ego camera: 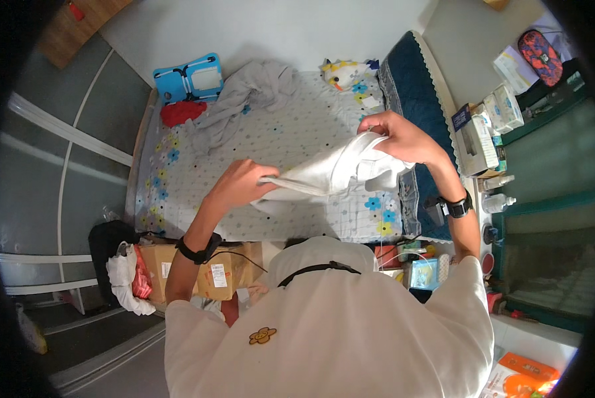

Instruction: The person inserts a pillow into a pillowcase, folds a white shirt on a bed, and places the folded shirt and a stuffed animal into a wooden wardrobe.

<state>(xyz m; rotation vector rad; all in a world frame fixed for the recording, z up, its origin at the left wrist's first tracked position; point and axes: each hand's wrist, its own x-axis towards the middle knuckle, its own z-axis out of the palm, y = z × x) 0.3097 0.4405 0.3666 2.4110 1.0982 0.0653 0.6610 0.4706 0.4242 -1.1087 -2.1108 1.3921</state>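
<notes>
A white cloth garment [337,166] is stretched between my two hands above the bed. My left hand [243,183] grips one narrow, gathered end of it. At the other end, bunched and folded, my right hand [399,137] pinches the fabric between thumb and fingers. Which part of the garment each hand holds I cannot tell. Beneath it spreads a white bedsheet [218,199] printed with dots and blue and yellow flowers.
Grey bedding [257,92] lies crumpled at the far side, near a blue folding table [190,79] and a red cloth [182,113]. A fish-shaped plush pillow [347,74] rests by the dark blue headboard [412,74]. Cardboard boxes [213,266] stand at lower left; tissue packs [504,107] line the right ledge.
</notes>
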